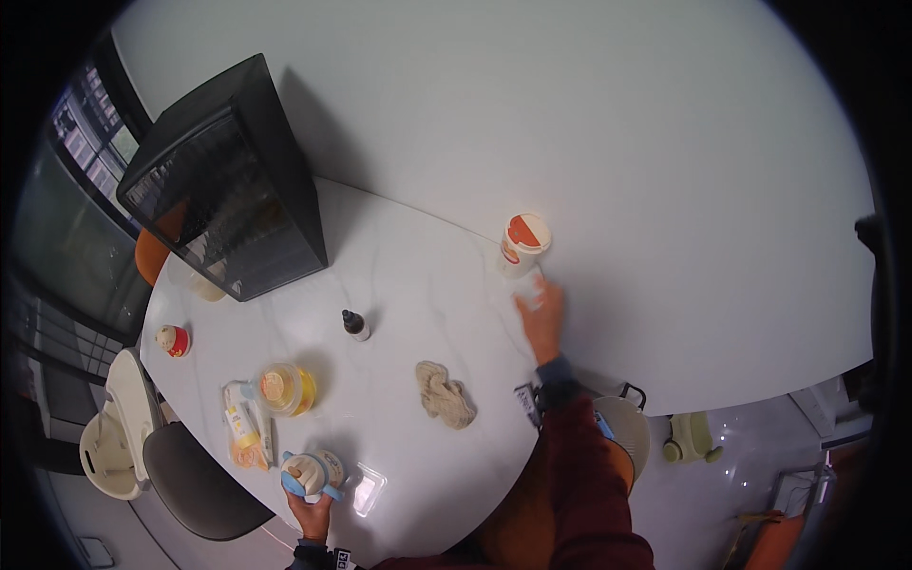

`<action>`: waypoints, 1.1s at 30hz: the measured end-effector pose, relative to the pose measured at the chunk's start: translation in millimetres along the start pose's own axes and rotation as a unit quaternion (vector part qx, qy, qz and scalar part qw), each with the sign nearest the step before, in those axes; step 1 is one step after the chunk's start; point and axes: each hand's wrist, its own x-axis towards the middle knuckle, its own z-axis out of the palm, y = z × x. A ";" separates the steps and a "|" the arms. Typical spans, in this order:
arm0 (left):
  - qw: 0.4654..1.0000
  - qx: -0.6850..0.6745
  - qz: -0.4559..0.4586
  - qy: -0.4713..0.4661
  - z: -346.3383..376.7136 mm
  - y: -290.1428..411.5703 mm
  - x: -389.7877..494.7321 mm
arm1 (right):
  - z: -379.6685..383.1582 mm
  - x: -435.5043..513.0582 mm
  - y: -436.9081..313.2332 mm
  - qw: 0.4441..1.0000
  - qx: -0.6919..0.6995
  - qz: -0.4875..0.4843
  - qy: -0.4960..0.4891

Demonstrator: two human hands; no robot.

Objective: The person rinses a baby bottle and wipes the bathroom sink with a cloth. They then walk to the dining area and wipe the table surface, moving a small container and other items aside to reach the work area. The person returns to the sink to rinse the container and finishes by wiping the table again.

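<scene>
My left hand (312, 509) grips a blue and cream child's cup with handles (313, 474) at the near table edge. Beyond the wall side of the table's right part, my right hand (543, 313) is raised with fingers apart, just below a lidded white tub with an orange patch on its lid (524, 246); a gap shows between them. A crumpled beige cloth (445, 395) lies mid-table. Left of it stand a small dark dropper bottle (355, 325) and a clear lidded container of yellow liquid (286, 390). A plastic packet (246, 426) lies beside that container.
A black glass-fronted cabinet (228, 185) stands at the back left of the white marble-look table (385, 285). A small red and cream figure (173, 341) is near the left edge. Around the table are a grey chair (199, 484), a white high chair (121, 434) and an orange seat (520, 506).
</scene>
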 end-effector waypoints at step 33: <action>0.967 0.134 0.145 -0.160 54.7 86.6 0.8 | 10.6 -206.9 -180.0 0.918 0.055 -0.284 -0.270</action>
